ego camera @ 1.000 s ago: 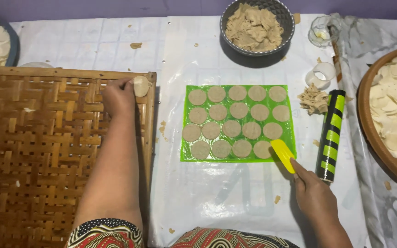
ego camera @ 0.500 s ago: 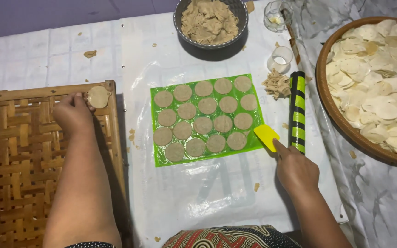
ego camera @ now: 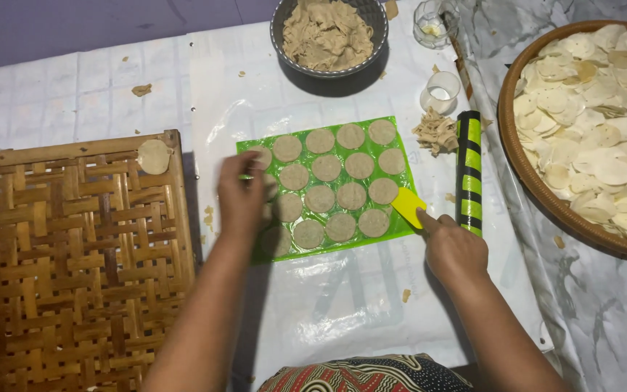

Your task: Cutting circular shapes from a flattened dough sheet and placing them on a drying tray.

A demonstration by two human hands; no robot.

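Over the green sheet (ego camera: 328, 185), the left hand (ego camera: 241, 196) hovered at the left column of flat dough rounds (ego camera: 326, 168); it was motion-blurred, so whether its fingers were together on a round or apart could not be told. The right hand (ego camera: 453, 250) rested at the sheet's lower right corner, fingers clamped on a yellow scraper (ego camera: 408, 208) whose blade touched the sheet edge. Lifting a round cleanly would probably call for the scraper's edge slid flat beneath it while the other hand took it by the rim without stretching it.

One round (ego camera: 154, 156) already lay on the top corner of the woven bamboo tray (ego camera: 74, 268), to the left of the sheet. A green-and-black rolling pin (ego camera: 468, 174) lay just beside the scraper, close enough to be knocked. Scraps of dough (ego camera: 435, 132) and two small glass cups (ego camera: 440, 88) stood above it, a bowl of dough (ego camera: 328, 33) beyond the sheet, and a round basket of pale discs (ego camera: 596, 123) far right.
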